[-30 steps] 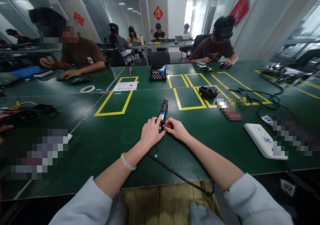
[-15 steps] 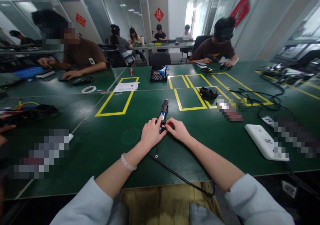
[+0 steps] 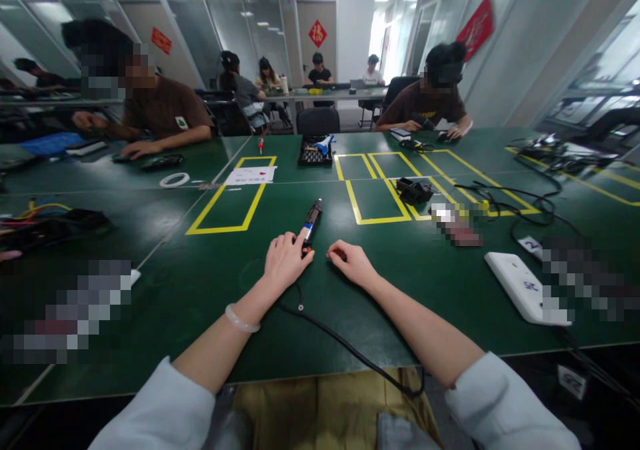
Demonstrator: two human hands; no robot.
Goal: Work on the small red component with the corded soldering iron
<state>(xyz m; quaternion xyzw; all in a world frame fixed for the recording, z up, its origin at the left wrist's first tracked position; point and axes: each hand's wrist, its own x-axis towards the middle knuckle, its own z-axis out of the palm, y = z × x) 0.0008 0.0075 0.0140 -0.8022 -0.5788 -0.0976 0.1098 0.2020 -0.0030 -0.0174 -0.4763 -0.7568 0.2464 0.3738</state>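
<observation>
An electric screwdriver (image 3: 312, 222) lies on the green table, its narrow tip pointing away from me. Its body is dark, with a blue and silver section, and orange-red shows near its rear end. My left hand (image 3: 286, 257) is closed over the rear part, which the fingers mostly hide. A black cord (image 3: 345, 345) runs from under that hand over the table's front edge, and a thin lead with a small ring end (image 3: 301, 307) lies beside it. My right hand (image 3: 353, 263) is apart from the screwdriver, just to its right, fingers curled together; whatever they hold is hidden.
Yellow tape outlines (image 3: 384, 222) mark the table. A black bracket-like part (image 3: 415, 190) and a white box (image 3: 520, 287) are on the right. A black tray (image 3: 315, 159) and a paper sheet (image 3: 251, 175) lie farther back. Co-workers sit across and to the left.
My left hand has shifted left with the screwdriver beneath it. My right hand has come away from the screwdriver, leaving a gap between the two hands.
</observation>
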